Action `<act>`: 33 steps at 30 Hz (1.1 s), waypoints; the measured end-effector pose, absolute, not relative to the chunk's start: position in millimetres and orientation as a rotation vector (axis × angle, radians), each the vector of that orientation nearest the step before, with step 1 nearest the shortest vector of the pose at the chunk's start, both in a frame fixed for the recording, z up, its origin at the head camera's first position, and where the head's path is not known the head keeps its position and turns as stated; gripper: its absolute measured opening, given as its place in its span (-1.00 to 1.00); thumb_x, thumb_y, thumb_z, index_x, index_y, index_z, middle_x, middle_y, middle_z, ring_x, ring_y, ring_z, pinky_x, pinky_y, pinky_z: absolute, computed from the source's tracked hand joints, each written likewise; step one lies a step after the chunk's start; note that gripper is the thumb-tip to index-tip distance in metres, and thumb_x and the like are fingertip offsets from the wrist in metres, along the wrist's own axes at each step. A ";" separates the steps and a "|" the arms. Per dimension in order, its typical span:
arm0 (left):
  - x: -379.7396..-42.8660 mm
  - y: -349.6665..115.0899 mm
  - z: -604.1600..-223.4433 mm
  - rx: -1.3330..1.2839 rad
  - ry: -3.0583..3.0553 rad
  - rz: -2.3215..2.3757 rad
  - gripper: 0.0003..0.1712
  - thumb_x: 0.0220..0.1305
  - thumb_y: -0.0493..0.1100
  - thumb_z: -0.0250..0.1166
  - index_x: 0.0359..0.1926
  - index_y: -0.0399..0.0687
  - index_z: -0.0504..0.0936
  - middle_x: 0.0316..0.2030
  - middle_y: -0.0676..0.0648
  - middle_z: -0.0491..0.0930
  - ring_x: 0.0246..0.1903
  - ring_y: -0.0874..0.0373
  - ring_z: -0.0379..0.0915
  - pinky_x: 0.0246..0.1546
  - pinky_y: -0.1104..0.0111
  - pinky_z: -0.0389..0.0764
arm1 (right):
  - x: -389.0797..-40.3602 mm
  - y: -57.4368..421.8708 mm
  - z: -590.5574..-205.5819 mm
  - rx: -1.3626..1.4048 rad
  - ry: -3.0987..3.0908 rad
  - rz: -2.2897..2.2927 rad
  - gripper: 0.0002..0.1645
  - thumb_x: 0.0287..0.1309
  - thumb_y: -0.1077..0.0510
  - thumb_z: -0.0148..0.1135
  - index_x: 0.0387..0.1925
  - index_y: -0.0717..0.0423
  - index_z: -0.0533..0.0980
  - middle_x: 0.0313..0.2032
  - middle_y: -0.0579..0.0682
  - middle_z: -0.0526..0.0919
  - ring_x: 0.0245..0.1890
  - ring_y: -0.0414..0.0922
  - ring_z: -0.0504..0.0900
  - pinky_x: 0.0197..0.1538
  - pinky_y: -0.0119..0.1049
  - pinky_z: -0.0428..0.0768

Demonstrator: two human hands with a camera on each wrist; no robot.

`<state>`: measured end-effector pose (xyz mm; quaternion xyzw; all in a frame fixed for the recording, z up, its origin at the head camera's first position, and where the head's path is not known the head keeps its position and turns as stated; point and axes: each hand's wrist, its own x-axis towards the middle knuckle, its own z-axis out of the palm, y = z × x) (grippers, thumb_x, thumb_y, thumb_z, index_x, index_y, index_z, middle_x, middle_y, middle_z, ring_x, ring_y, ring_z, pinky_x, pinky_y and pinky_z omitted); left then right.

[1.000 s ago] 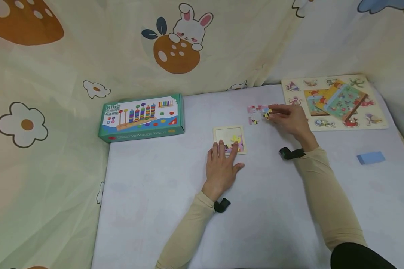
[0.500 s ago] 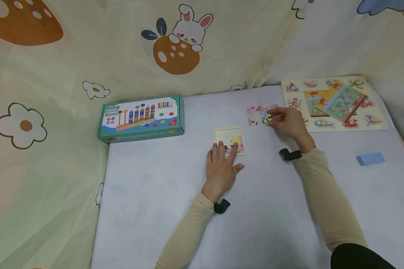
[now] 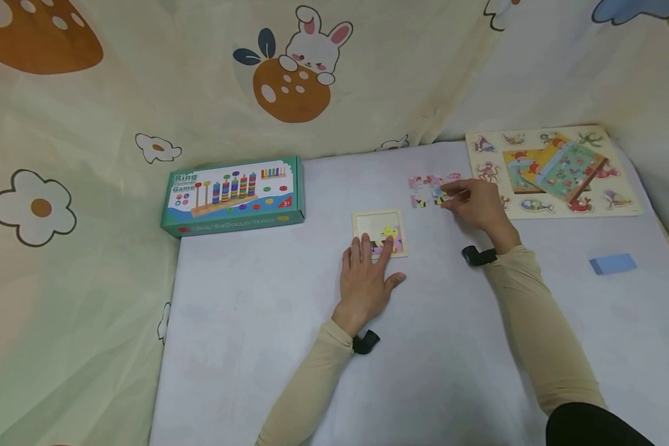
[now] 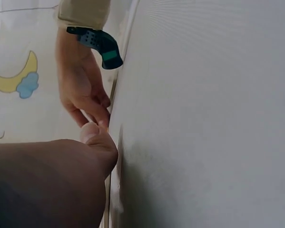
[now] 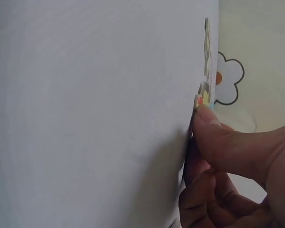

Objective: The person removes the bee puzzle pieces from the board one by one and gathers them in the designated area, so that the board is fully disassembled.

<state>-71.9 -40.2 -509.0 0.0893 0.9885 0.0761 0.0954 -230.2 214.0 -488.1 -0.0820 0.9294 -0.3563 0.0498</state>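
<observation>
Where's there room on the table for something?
There's bare table between the Ring Challenge Game box and left sleeve, and between that and the right sleeve. It's crowded around the puzzle frame, puzzle pieces, right hand and sea-creature board.

The right hand (image 3: 480,202) has edged nearer the person, uncovering a pink puzzle piece (image 3: 453,176).

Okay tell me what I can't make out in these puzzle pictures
Head: near edge of the puzzle frame, partly covered by the left hand.
Head: fine lettering on the green box, too small.
Right wrist: the puzzle piece, partly hidden by the right hand.
Left wrist: left hand's fingers, hidden behind its thumb.
</observation>
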 end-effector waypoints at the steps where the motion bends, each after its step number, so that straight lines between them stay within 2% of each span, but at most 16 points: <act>1: -71.7 -40.9 -509.0 0.264 2.923 0.233 -0.08 0.52 0.47 -0.04 0.72 0.31 -0.01 0.65 -0.33 -0.04 0.66 -0.26 -0.15 0.63 -0.04 0.02 | -230.3 214.0 -487.9 -0.246 2.828 -1.078 -0.60 0.30 0.29 0.43 0.16 0.25 0.69 -0.02 0.35 0.77 -0.07 0.23 0.73 -0.07 -0.07 0.57; 7: -69.5 -45.7 -509.0 0.280 2.908 0.279 -0.09 0.54 0.46 -0.04 0.72 0.27 0.03 0.67 -0.31 -0.08 0.67 -0.25 -0.19 0.64 -0.03 -0.01 | -231.5 213.6 -486.6 -0.243 2.808 -1.046 -0.60 0.33 0.26 0.41 0.17 0.24 0.69 0.02 0.36 0.74 -0.03 0.24 0.71 0.02 0.09 0.58; 13: -67.7 -48.6 -507.9 0.305 2.896 0.309 -0.11 0.55 0.44 -0.02 0.72 0.27 0.05 0.68 -0.32 -0.12 0.68 -0.25 -0.23 0.66 -0.03 -0.02 | -232.5 215.8 -484.7 -0.264 2.768 -1.052 -0.60 0.34 0.27 0.38 0.19 0.22 0.68 0.07 0.36 0.73 0.02 0.26 0.70 0.08 0.13 0.59; 17: -67.1 -50.2 -505.9 0.311 2.871 0.299 -0.12 0.55 0.44 -0.03 0.72 0.31 0.02 0.70 -0.30 -0.18 0.69 -0.24 -0.29 0.67 -0.01 -0.07 | -229.5 216.0 -482.0 -0.275 2.781 -1.079 -0.61 0.36 0.25 0.38 0.18 0.23 0.68 0.05 0.36 0.75 0.01 0.27 0.70 0.05 0.07 0.60; 20: -66.6 -51.4 -504.3 0.313 2.851 0.297 -0.13 0.56 0.44 -0.04 0.72 0.34 0.02 0.70 -0.29 -0.23 0.70 -0.23 -0.33 0.68 0.01 -0.11 | -225.2 210.1 -479.6 -0.319 2.814 -1.114 -0.64 0.36 0.22 0.39 0.14 0.23 0.70 -0.03 0.34 0.77 -0.05 0.25 0.73 -0.02 -0.06 0.60; 26: -66.2 -53.7 -503.2 0.327 2.835 0.335 -0.14 0.55 0.44 -0.05 0.71 0.36 0.03 0.71 -0.30 -0.28 0.71 -0.24 -0.38 0.69 0.01 -0.15 | -216.0 183.9 -478.8 -0.565 2.753 -1.105 -0.69 0.33 0.17 0.45 0.05 0.19 0.75 -0.21 0.17 0.81 -0.22 0.07 0.73 -0.14 -0.28 0.57; 33: -65.0 -52.8 -505.3 0.333 2.848 0.300 -0.13 0.54 0.46 -0.05 0.71 0.39 0.02 0.71 -0.28 -0.28 0.71 -0.23 -0.37 0.69 0.01 -0.13 | -205.2 152.7 -477.1 -0.725 2.625 -1.051 -0.68 0.23 0.18 0.55 -0.01 0.21 0.77 -0.21 0.13 0.84 -0.27 -0.01 0.70 -0.14 -0.24 0.57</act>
